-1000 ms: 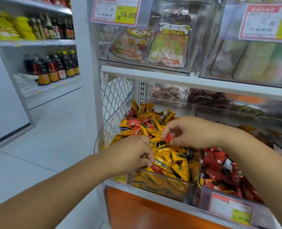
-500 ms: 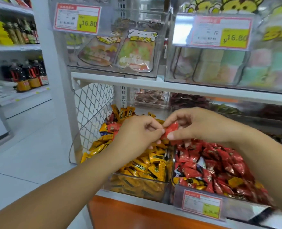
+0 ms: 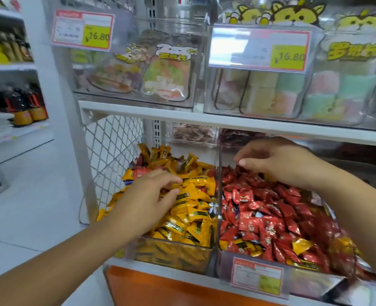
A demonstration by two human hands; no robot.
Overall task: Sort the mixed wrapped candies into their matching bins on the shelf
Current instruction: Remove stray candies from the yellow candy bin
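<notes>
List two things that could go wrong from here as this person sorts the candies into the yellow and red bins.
1. The yellow bin is heaped above its rim. The left hand digging in the pile could push yellow candies over the clear divider into the red bin.
2. Stray yellow wrappers lie near the red bin's front, while the right hand hovers at its back, so they may be overlooked.

A price tag (image 3: 82,29) marked 16.80 is hung at the upper left, and a second tag (image 3: 258,48) at the right. Dark bottles (image 3: 21,102) are ranged on a far left rack. A wire mesh (image 3: 114,146) is fixed above an orange panel (image 3: 160,290).
</notes>
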